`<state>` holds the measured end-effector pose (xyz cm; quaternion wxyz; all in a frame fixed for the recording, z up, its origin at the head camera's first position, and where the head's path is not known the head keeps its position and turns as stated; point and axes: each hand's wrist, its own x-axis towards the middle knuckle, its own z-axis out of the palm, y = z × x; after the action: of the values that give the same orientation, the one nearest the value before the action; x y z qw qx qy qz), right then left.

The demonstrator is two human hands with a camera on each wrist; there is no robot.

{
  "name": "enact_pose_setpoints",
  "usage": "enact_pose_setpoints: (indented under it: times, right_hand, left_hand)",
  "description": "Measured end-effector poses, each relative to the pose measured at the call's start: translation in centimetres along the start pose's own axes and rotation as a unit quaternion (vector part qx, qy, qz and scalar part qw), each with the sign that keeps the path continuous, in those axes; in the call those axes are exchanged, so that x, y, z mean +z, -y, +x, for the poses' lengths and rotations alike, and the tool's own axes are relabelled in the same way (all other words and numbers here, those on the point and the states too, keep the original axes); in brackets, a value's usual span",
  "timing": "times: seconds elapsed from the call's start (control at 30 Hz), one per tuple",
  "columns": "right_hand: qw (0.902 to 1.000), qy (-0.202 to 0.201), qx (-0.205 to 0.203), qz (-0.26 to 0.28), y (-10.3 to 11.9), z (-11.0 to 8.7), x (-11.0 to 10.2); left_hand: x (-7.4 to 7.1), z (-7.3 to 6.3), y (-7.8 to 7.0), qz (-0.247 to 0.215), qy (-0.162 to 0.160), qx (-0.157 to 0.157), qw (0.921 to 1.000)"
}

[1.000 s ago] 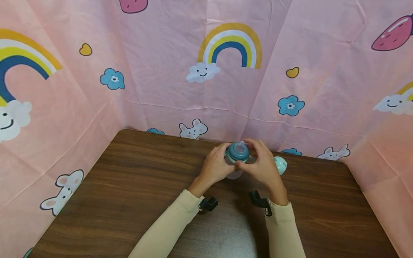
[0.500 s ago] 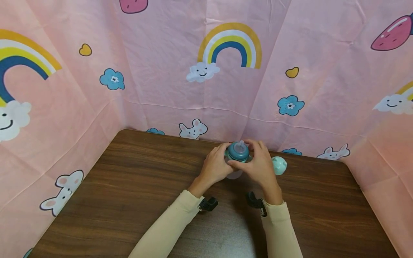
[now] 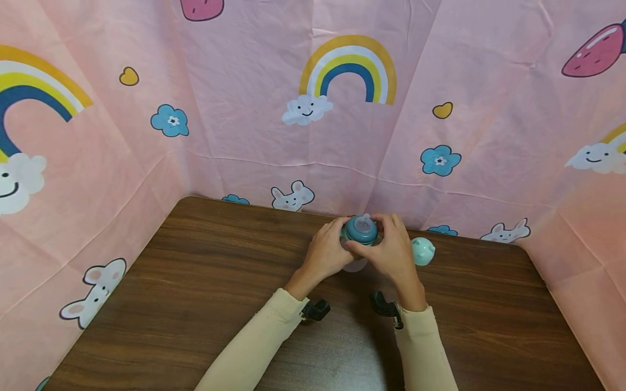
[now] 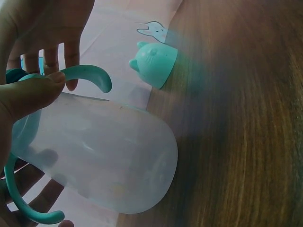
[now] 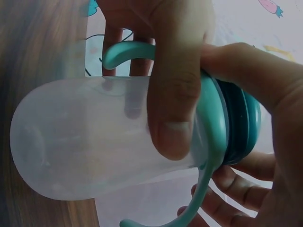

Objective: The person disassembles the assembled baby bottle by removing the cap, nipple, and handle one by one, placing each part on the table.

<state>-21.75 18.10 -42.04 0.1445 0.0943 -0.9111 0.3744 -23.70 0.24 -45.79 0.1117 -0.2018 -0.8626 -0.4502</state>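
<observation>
A baby bottle with a see-through body [image 5: 80, 137] stands upright near the back of the table. On top it has a dark teal collar [image 3: 361, 232] and a clear nipple [image 3: 364, 221]. A mint ring with two curved handles [image 4: 87, 75] sits just below the collar. My left hand [image 3: 326, 247] grips the bottle around its upper body, the thumb lying along it. My right hand [image 3: 392, 251] holds the collar from the other side, thumb across its front. A mint cap [image 3: 423, 251] with animal ears rests on the table beside my right hand.
The brown wooden table [image 3: 220, 282] ends at a pink patterned cloth [image 3: 254, 130] close behind the bottle. More cloth hangs along both sides. A black camera mount sits at each wrist.
My right hand has shifted slightly left, its thumb sliding further across the front of the collar. More of the cap shows now. My left hand and the bottle have stayed in place.
</observation>
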Motion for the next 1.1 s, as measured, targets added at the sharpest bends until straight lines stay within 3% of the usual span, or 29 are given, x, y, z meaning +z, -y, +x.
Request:
enact_pose_setpoints:
  times: [0.67, 1.1]
  right_hand:
    - [0.9956, 0.033, -0.058, 0.066, -0.4, 0.2, -0.9]
    - [0.9997, -0.015, 0.006, 0.02, 0.4, -0.1, 0.3]
  left_hand:
    - [0.0, 0.0, 0.1, 0.011, 0.002, -0.001, 0.9999]
    - [0.0, 0.1, -0.1, 0.008, 0.003, -0.014, 0.9999]
